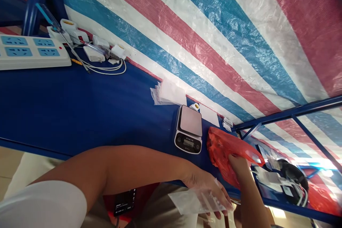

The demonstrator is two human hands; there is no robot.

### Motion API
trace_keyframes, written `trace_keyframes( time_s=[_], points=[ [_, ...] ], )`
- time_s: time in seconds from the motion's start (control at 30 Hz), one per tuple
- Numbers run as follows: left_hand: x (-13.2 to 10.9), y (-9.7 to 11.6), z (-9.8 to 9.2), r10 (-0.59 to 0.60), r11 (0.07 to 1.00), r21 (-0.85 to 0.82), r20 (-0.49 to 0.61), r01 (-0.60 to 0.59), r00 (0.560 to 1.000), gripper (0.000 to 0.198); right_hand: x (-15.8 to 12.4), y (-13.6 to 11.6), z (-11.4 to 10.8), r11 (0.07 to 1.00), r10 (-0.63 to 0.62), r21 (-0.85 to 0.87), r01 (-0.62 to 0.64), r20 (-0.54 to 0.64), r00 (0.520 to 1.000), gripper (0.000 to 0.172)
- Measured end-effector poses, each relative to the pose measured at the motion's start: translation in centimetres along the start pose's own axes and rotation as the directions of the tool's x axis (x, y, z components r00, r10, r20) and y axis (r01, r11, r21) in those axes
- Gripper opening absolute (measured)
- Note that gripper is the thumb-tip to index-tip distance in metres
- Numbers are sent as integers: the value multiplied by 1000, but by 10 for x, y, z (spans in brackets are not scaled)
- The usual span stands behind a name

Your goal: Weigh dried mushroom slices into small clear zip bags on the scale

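My left hand (211, 189) reaches across the front of the table with a clear plastic bag (191, 201) held in its fingers. The bag hangs loosely below the table edge and looks flat. To its right, my right hand (238, 166) is closed at the side of a red plastic carrier bag (221, 148), its fingertips partly hidden by the crumpled film. What the red bag contains cannot be made out. Just left of that bag sits a digital kitchen scale (189, 128) with a bare weighing plate; its display is unreadable.
Behind the scale lies a stack of clear zip bags (169, 92). A white power strip (34, 52), screwdriver (61, 32) and white adapters with cables (93, 53) stand at the left. White devices (269, 178) sit far right. A phone (125, 202) lies below the table edge.
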State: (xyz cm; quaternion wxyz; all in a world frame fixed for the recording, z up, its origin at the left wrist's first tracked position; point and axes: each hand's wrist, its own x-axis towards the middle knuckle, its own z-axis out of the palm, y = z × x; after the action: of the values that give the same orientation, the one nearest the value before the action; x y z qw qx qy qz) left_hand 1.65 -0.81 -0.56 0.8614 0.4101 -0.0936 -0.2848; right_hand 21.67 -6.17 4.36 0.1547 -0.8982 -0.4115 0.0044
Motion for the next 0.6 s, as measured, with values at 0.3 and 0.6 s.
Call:
trace_keyframes(
  time_s=[0.3,0.6],
  points=[
    [3,-5,-7,119,986,113,37,-122,992,58,-9,-9,-17,992,47,122,-45,-10,999,32],
    [-8,0,5,64,997,-34,-132,-69,989,57,-10,5,-19,962,109,253,-99,-25,994,33]
  ],
)
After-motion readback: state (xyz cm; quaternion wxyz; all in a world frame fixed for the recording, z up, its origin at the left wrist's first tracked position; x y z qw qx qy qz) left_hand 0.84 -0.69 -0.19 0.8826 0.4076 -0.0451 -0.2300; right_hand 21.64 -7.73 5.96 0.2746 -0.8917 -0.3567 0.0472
